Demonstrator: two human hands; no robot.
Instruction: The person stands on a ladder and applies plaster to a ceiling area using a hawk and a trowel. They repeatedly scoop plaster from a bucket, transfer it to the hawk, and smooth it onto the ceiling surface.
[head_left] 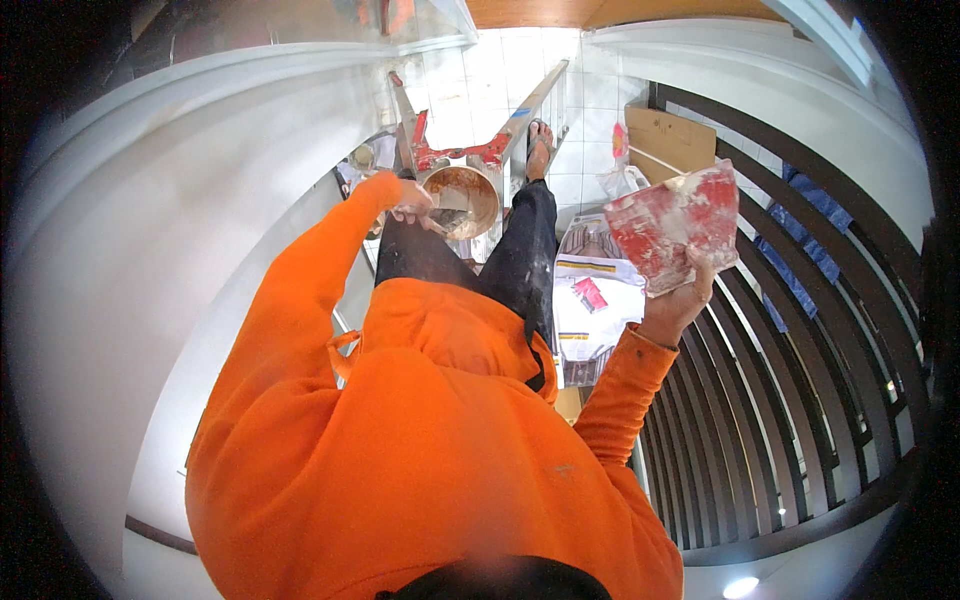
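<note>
My left hand (pixel 412 203) is closed round the handle of a putty knife. The knife's grey blade (pixel 452 219) reaches into a round bucket (pixel 484 183) whose inside is smeared with pale brown paste. Out to the right, my right hand (pixel 682 302) grips the lower edge of a red plastering board (pixel 668 212). Whitish filler is streaked over the board's face. The bucket sits between my knees, in front of the ladder's red fittings (pixel 490 150).
A metal ladder (pixel 540 92) stands ahead on white floor tiles (pixel 590 150). To the right run dark railing bars (pixel 800 400), with a brown cardboard piece (pixel 672 143) beside them. A white printed bag (pixel 612 305) lies by my right leg. A pale wall (pixel 120 280) rises at left.
</note>
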